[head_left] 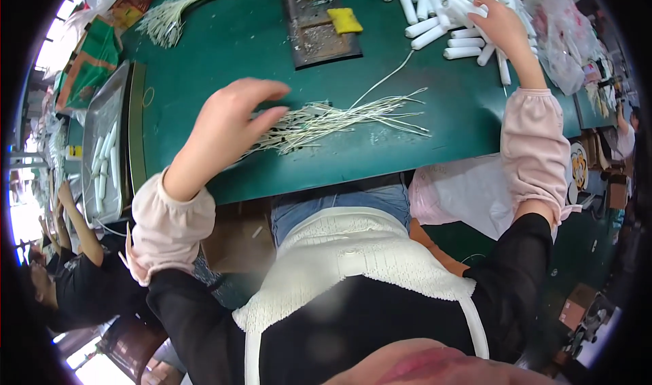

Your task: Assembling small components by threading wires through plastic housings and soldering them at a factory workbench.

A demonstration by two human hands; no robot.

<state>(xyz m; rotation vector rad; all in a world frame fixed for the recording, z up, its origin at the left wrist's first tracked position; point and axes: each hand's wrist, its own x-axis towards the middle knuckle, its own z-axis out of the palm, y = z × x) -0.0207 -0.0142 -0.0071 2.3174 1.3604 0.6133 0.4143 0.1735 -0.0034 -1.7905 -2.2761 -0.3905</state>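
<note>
Left hand (227, 117) arched by pale strands (339, 121), grip parted; right hand (504, 30) outstretched at white cylinders (429, 34), grip unclear.

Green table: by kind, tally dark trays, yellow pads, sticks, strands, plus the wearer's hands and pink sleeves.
Left hand and right hand: 2
Pink sleeves: 2
Yellow pad: 1
Dark tray: 1
Sticks: overlapping, uncountable
Strands: tangled, uncountable
Total counted: 6
</note>
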